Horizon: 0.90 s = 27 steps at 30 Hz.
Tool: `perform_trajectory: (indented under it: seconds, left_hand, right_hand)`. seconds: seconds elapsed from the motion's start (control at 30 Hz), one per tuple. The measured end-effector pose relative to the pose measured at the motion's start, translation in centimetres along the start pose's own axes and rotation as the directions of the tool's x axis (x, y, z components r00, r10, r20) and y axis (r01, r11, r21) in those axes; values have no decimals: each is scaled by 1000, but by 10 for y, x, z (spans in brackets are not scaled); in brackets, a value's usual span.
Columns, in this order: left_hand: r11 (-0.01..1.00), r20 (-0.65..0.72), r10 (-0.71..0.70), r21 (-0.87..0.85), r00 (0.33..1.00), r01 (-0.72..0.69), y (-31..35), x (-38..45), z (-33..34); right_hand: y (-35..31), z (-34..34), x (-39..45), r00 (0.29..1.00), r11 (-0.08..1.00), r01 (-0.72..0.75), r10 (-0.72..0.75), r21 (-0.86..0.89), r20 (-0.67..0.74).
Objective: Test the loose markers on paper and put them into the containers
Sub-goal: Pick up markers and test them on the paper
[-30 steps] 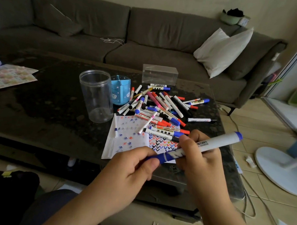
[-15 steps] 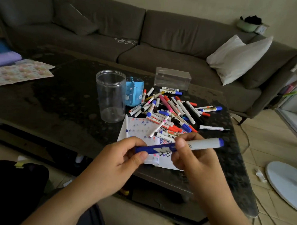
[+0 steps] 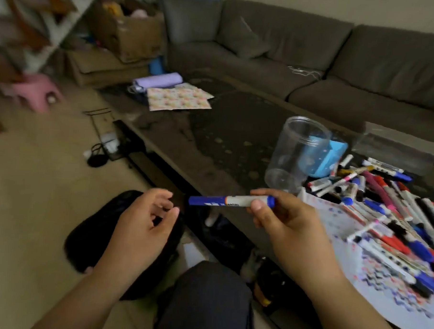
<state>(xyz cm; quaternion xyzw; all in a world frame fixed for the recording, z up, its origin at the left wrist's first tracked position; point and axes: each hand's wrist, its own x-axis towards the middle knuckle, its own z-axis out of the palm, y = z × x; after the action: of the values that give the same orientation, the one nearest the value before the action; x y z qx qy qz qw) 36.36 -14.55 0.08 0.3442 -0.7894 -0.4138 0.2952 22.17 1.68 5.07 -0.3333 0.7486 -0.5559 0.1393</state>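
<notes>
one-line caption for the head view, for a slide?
Right hand holds a blue marker; left hand open beside it.

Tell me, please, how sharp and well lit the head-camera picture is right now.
Head view: dim indoor light; left edge and the marker pile smeared by motion blur; the blue marker in the right hand fairly sharp; wide-angle bending tilts the clear jar.

Home living room: grey sofa, dark coffee table.
</notes>
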Motion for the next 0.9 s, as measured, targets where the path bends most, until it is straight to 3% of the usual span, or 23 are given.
perform_trajectory:
  seconds: [0.2,0.3,0.37,0.53,0.7,0.9]
  left_hand:
    - [976,-143,-204,46,968,213,-43,-14,-53]
    - [963,-142,-258,46,956,267,-50,-18,-63]
    - [961,-140,-261,52,955,270,-50,-18,-64]
    - [973,-75,-180,132,981,189,-43,-9,-50]
    - [988,141,-52,154,989,29,-13,8,-10]
    - [983,366,139,58,920,-172,34,19,60]
  right_hand:
    - [9,86,35,963,978,48,8,-201,269]
    - [13,118,47,864,946,-17,177,-324,471]
    - [15,128,48,815,928,-21,231,-372,531]
    - [25,101,39,909,936,80,72,-342,410]
    - [43,43,28,979,946,11,56,-325,197]
    - [64,-30,11,992,924,-126,128,-360,-20]
